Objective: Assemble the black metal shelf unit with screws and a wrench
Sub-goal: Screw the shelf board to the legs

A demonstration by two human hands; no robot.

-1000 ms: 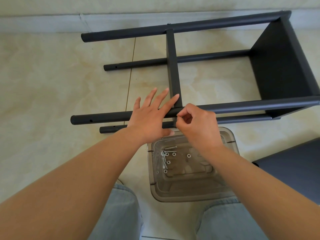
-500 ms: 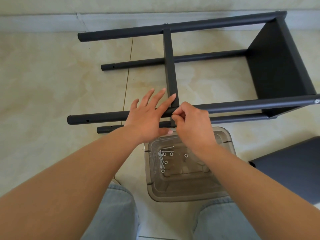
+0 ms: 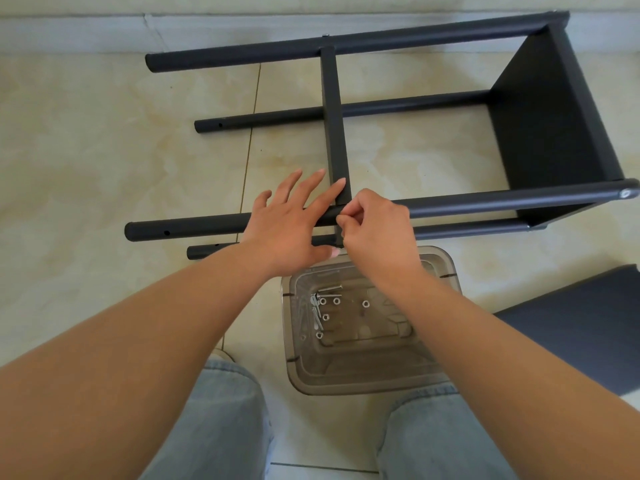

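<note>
My right hand (image 3: 375, 230) sits at the joint where the thin crossbar (image 3: 334, 123) meets the near upper pole (image 3: 485, 201), just below the middle of the frame. Its fingers are curled tight with thumb and forefinger pinched together at the joint; I judge a screw is between them, but it is hidden and I cannot tell for sure. My left hand (image 3: 289, 225) lies flat across the same pole just left of the joint, fingers straight and spread, forefinger tip touching the crossbar, steadying it.

The shelf unit (image 3: 540, 109) lies on its side, its poles running left to right across the frame, with the solid panel at the right end. The crossbar runs away from me, from the near pole up to the far pole (image 3: 242, 51) at the top. So the fastening point is right under my right fingertips, and that hand is the nearer one.

Below my hands stands a clear plastic tub (image 3: 446, 271) holding loose screws and nuts (image 3: 327, 306). All this rests on pale floor tiles (image 3: 104, 150), a wall base (image 3: 69, 29) runs along the top, and another dark panel (image 3: 581, 327) lies at the lower right
</note>
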